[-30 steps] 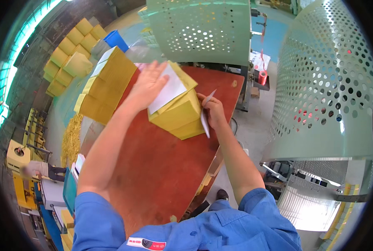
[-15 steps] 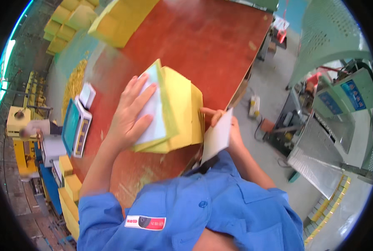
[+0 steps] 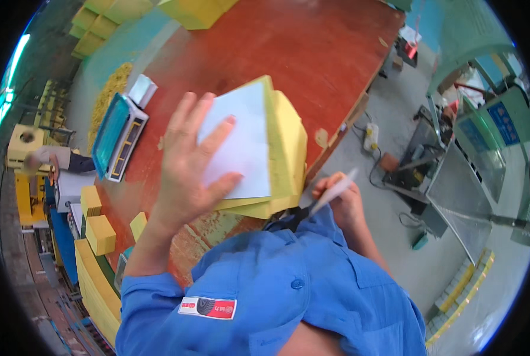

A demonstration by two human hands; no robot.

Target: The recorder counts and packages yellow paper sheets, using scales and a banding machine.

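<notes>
A pale white sheet (image 3: pixel 244 142) lies on top of a thick yellow paper stack (image 3: pixel 291 139) near the table's front edge. The layers of the stack are fanned at slightly different angles. Spread over the sheet's left side is my left hand (image 3: pixel 187 160), its fingers apart. To the right of the stack, just off the table's edge, my right hand (image 3: pixel 347 202) pinches a thin white card (image 3: pixel 334 191), seen almost edge-on. Part of the right hand's fingers is hidden behind the card.
A scale with a teal tray (image 3: pixel 111 136) stands left on the red table (image 3: pixel 288 41). Yellow blocks (image 3: pixel 100 234) sit at the near left, with more yellow stacks (image 3: pixel 196 12) at the far side. On the right floor are a power strip (image 3: pixel 370 136) and machinery. Another person (image 3: pixel 63 159) works far left.
The white card has tilted from broadside to nearly edge-on, and my right hand has drawn a little away from the stack. My left hand has slid toward the sheet's left edge, baring more of it.
</notes>
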